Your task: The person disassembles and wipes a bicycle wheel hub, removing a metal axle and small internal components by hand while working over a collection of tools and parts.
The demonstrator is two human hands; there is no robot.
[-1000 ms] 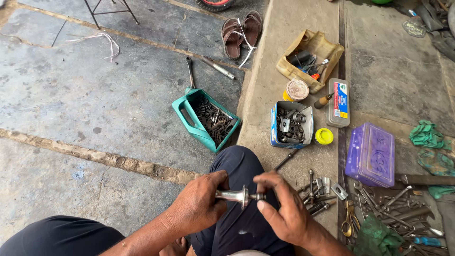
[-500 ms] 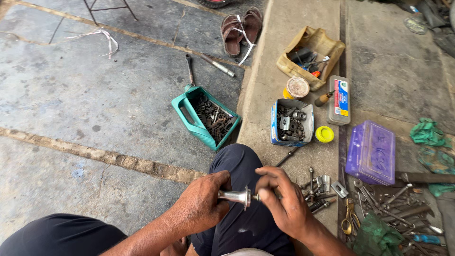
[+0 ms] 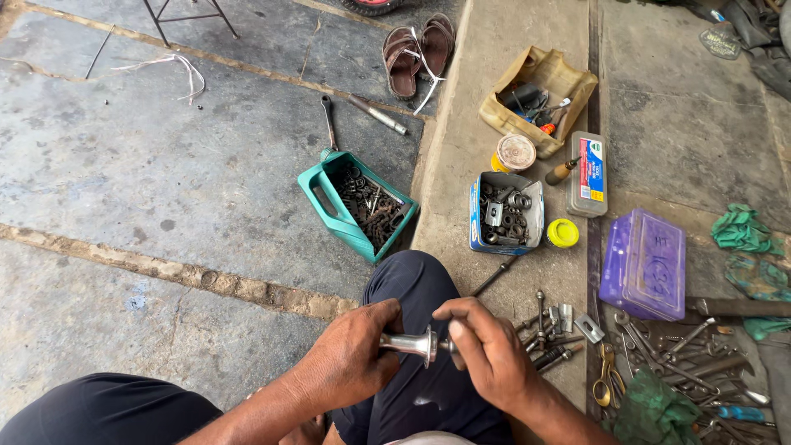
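At the bottom centre of the frame, above the person's knee in dark trousers (image 3: 416, 288), both hands hold a short shiny metal hub with a flared flange (image 3: 414, 343). The left hand (image 3: 350, 356) is closed around the barrel at the hub's left end. The right hand (image 3: 486, 350) closes its fingers on the part right of the flange, so that end is hidden and I cannot tell what is there.

The hub looks like solid polished metal: stiff, rather heavy for its size, and probably slippery where it is smooth. The barrel seems a good place to take hold, and the flange gives the fingers a stop against sliding. It should not be fragile, but if dropped it would likely roll on the concrete.

To the right of the hands, loose bolts and small metal parts (image 3: 552, 330) lie very near on the raised concrete step (image 3: 470, 107), with spanners and tools (image 3: 684, 354) and a purple plastic box (image 3: 644, 264) further right. Above the knee stand a blue tin full of nuts and bearings (image 3: 505, 213) and, on the lower floor, a cut-open green plastic can with rusty hardware (image 3: 358, 202), close to the step's edge. Brown sandals (image 3: 418, 49) lie at the top. The grey concrete floor (image 3: 124, 181) in the left half of the frame offers the most open room.
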